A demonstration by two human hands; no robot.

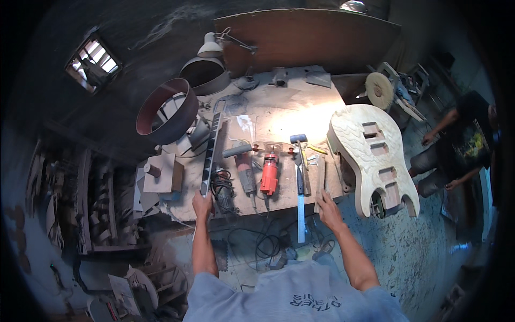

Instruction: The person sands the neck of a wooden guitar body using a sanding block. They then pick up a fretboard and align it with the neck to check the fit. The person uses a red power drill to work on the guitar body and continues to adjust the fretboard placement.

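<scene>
My left hand is closed round the near end of a guitar neck's dark fretboard, which has pale triangular inlays and slants away along the bench's left part. My right hand has its fingers closed at the near end of a flat wooden strip by the front edge. Between the hands lie a red power tool, a grey-and-red one, and a dark one with a coiled cord. A blue-headed mallet, a steel ruler and yellow-handled pliers lie nearer my right hand.
A pale guitar body stands at the bench's right edge. The wooden bench carries a desk lamp, large round drums and a wooden block. Another person stands at right; cables lie on the floor.
</scene>
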